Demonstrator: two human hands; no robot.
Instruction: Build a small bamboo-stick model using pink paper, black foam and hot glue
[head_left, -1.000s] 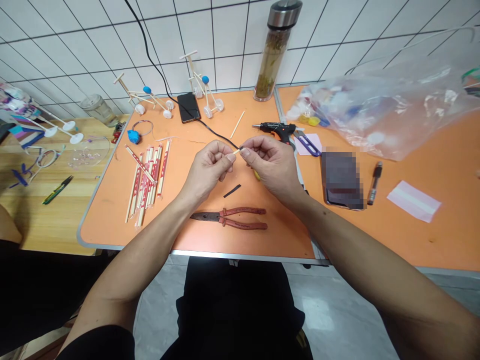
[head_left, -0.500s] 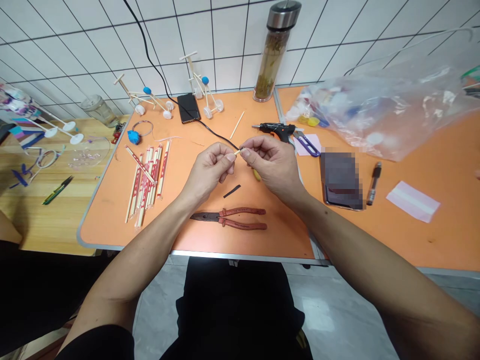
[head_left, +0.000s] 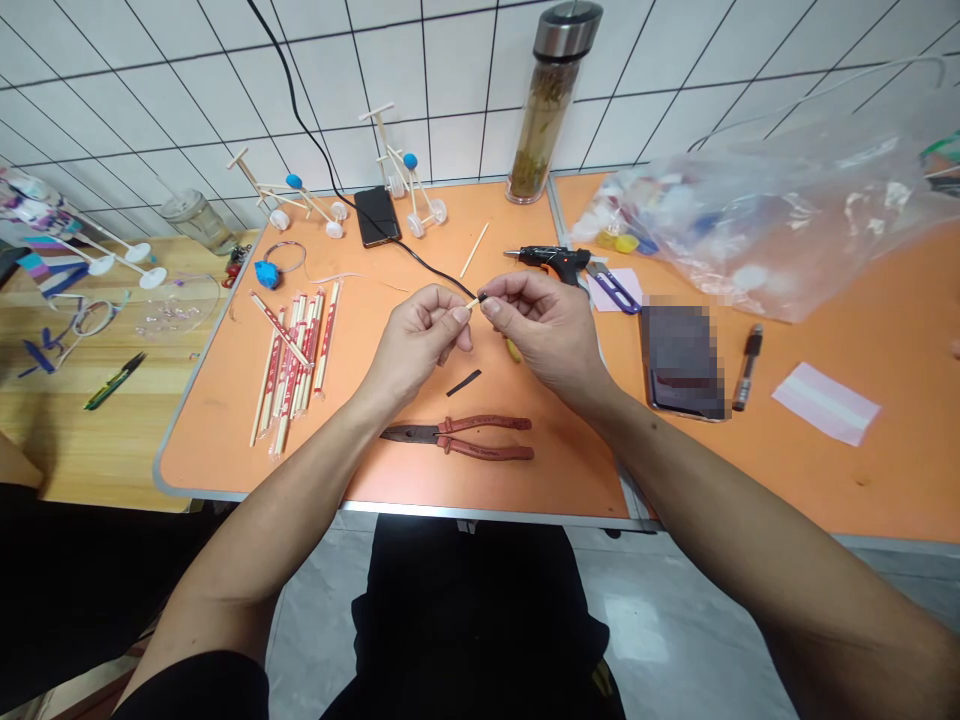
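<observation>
My left hand (head_left: 426, 335) pinches a short pale wooden stick (head_left: 472, 304) between thumb and fingers. At the stick's right end my right hand (head_left: 532, 325) closes thumb and forefinger on a small dark piece (head_left: 482, 297), perhaps a black strip, mostly hidden by the fingertips. Below the hands lies a loose black strip (head_left: 464, 382). Pliers with red handles (head_left: 487, 438) rest nearer the table edge. Part of a yellow object (head_left: 513, 348) shows under my right hand. Beyond the fingers lies another thin wooden stick (head_left: 475, 250).
Wrapped chopsticks (head_left: 296, 360) lie at left. Two stick models (head_left: 409, 185) with white wheels stand behind, beside a phone (head_left: 377, 216) crossed by a black cable (head_left: 315, 140). A glue gun (head_left: 551, 259), purple-handled snips (head_left: 615, 288), a bottle (head_left: 547, 120) and a plastic bag (head_left: 787, 220) are at right.
Both hands stay almost in place. The fingertips of my right hand have shifted slightly, and more of the dark piece at the stick's end shows now.
</observation>
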